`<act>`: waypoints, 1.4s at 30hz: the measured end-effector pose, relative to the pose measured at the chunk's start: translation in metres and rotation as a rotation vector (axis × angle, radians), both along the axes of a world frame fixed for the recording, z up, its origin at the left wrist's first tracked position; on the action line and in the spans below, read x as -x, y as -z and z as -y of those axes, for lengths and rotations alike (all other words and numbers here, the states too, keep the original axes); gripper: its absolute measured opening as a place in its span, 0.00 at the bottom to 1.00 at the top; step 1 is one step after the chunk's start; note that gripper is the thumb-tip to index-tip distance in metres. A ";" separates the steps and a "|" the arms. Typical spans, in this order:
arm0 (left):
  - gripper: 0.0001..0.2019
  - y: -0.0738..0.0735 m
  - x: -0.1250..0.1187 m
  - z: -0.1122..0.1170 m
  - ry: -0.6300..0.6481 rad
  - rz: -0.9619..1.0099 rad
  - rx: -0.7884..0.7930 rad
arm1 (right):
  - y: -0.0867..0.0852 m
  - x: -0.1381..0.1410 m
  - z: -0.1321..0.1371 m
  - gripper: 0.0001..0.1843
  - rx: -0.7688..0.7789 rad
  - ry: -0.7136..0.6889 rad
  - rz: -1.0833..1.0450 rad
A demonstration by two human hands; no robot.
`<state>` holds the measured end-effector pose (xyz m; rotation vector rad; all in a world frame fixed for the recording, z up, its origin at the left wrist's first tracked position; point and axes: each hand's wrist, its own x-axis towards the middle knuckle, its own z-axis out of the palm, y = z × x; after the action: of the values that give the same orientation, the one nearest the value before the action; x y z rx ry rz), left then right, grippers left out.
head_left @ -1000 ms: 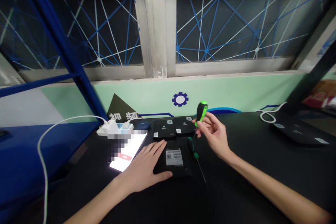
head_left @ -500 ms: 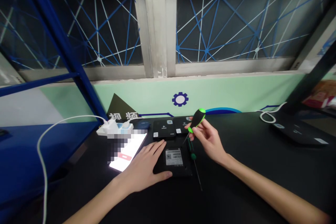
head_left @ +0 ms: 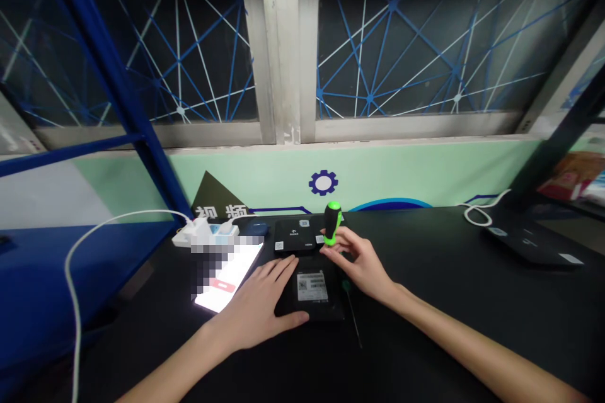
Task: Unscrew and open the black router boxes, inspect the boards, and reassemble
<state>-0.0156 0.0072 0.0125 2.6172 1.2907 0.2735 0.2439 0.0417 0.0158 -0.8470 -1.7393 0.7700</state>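
My left hand [head_left: 258, 312] lies flat and open on the left part of a small black box [head_left: 312, 298] with a white label, which rests on the black table [head_left: 425, 327]. My right hand [head_left: 359, 261] is closed around a screwdriver with a green and black handle [head_left: 332, 222], held upright over the far right corner of that box. A second, thinner screwdriver [head_left: 350, 308] lies on the table just right of the box, under my right wrist.
A lit phone [head_left: 227, 274] lies left of the box, with a white power strip [head_left: 208, 233] and cable behind it. Two more black boxes [head_left: 295, 234] sit behind. Another black device [head_left: 534, 242] and white cable are at far right. Blue shelf frame stands at left.
My right hand has moved left and down with the green-handled screwdriver, turning it upright over the box's far corner. My left hand has stayed on the box.
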 end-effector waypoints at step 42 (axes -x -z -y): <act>0.42 0.002 0.003 -0.002 0.009 -0.001 0.009 | 0.023 0.006 -0.001 0.11 -0.009 0.119 -0.045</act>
<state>-0.0190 0.0092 0.0107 2.6160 1.2768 0.2643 0.2379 0.0430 -0.0067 -0.9117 -1.6366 0.6961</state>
